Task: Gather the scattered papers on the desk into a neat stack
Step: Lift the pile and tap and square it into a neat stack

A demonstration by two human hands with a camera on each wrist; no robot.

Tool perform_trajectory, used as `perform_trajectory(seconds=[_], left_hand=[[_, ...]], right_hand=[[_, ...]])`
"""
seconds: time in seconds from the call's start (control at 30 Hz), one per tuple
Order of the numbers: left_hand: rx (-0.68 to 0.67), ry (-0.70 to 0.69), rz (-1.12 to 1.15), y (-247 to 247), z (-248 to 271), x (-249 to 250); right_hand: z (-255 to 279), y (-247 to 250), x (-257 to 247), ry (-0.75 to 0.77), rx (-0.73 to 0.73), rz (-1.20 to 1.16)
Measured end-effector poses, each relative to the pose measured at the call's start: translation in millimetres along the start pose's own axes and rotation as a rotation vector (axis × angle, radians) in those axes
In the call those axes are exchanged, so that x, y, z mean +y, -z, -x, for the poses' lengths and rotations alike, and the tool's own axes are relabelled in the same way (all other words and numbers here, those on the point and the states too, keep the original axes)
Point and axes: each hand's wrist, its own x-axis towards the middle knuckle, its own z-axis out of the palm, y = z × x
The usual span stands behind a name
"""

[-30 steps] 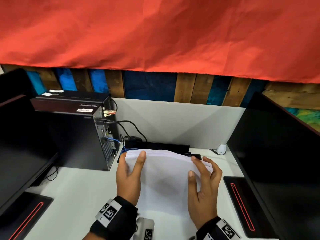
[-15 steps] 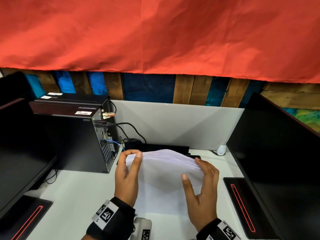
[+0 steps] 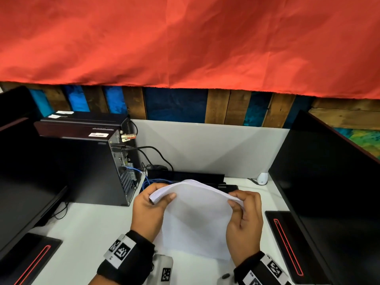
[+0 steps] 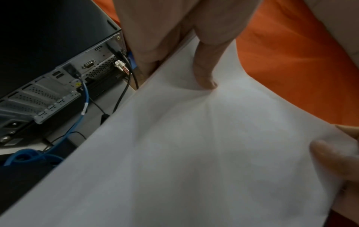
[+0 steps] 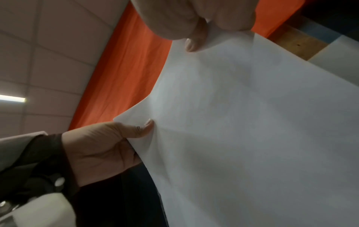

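Papers [image 3: 195, 214] hang between us, far corners pinched by left hand [image 3: 149, 212] and right hand [image 3: 244, 221], long axis running toward our wrists, lower edge nearest the tabletop [image 3: 86, 227].

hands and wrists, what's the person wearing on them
Both the left hand and the right hand are bare. Each wrist has a black cuff with a white band carrying square black-and-white coded markers, plus a pale grey camera housing beneath it.
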Motion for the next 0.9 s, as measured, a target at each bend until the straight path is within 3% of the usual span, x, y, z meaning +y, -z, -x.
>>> perform_trajectory(seconds=[0.17,0.43,0.53,0.67,0.9], left_hand=[[0.056,-0.079,0.053,0.6,2.7,12.2],[0.052,0.130,0.086,8.3,12.3,-36.4],[0.021,0.236,0.038,9.6,22.4,-65.0],[-0.006,0.279,-0.051,12.0,31.1,-78.7],[-0.029,0.283,-0.080,12.5,28.2,-84.2]], right_hand=[[-2.8,5.2,-10.7,0.038,0.024,-0.079],[21.2,4.0,28.2,-0.474,-0.129,-0.237],[30.4,3.0,40.6,-0.579,-0.231,-0.252],[32.2,3.1,47.3,-0.605,-0.322,-0.200],[30.9,2.1,51.9,-0.546,-0.295,-0.159]])
